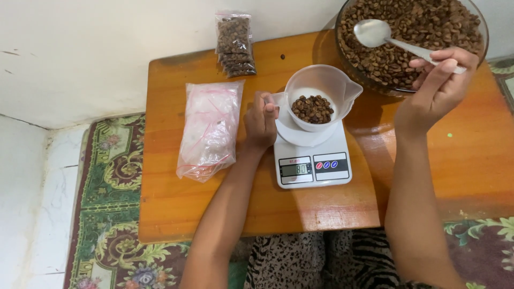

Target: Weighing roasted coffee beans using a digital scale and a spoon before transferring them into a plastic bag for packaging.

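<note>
The right hand (439, 85) pinched a spoon (399, 43), empty, above the bowl (482, 32) of beans (417, 32). The left hand (261, 122) gripped the handle of the cup (321, 88) on the scale (313, 160). Pressure on the handle could have skewed the reading; a tilted spoon could have scattered beans across the table (214, 208).

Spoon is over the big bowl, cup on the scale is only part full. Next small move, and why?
Probably dip the spoon into the beans in the glass bowl: the right hand holds it empty above them, while the white cup on the scale, steadied by the left hand, holds only a shallow layer.
</note>
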